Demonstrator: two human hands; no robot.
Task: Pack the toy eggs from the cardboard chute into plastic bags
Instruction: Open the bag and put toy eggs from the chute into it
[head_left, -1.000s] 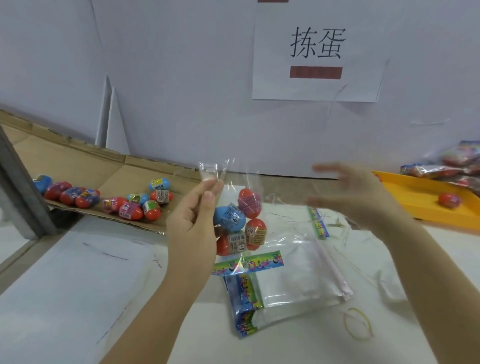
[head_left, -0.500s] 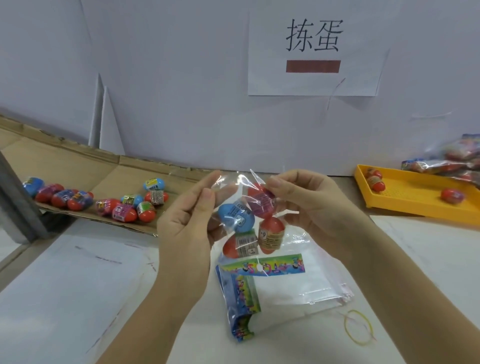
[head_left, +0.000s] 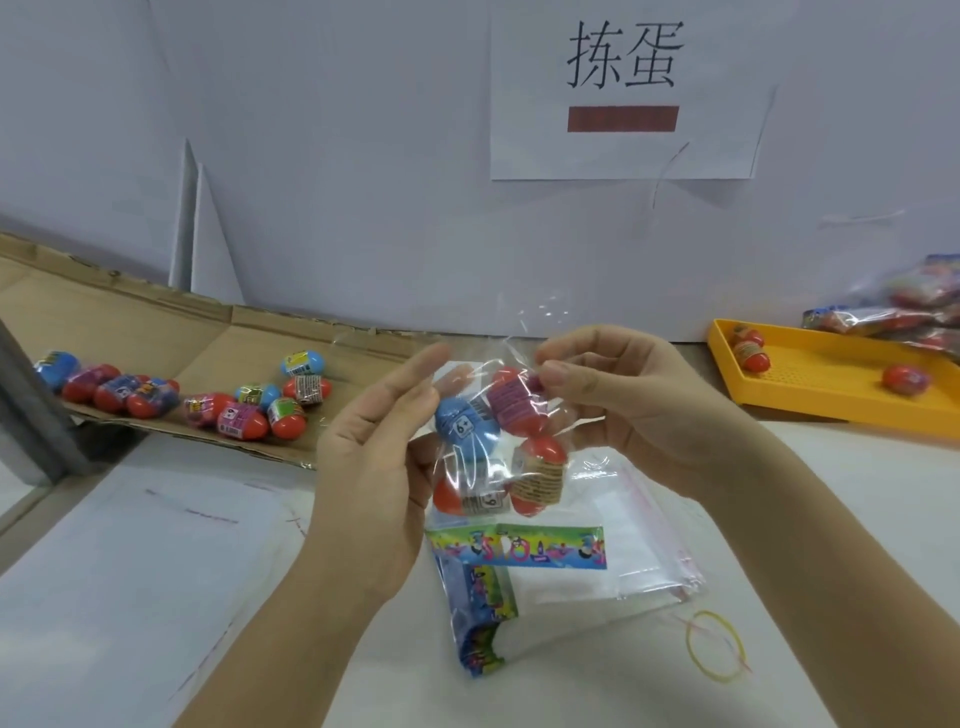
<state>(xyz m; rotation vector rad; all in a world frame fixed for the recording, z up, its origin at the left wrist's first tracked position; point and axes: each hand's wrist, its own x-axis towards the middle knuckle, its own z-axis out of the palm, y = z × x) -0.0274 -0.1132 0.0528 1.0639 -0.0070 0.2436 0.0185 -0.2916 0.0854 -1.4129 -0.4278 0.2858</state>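
Observation:
A clear plastic bag with several toy eggs, one blue and the others red, hangs in front of me above the table. My right hand pinches the bag's gathered top between thumb and fingers. With straight fingers, my left hand lies against the bag's left side. More red and blue toy eggs lie in a loose row on the cardboard chute at the left.
A stack of empty bags with colourful header cards lies on the table under my hands, a yellow rubber band beside it. A yellow tray with three red eggs stands at the right, filled bags behind it.
My right hand came in from the right and took hold of the bag's top. My left hand's fingers have straightened and slid down beside the bag.

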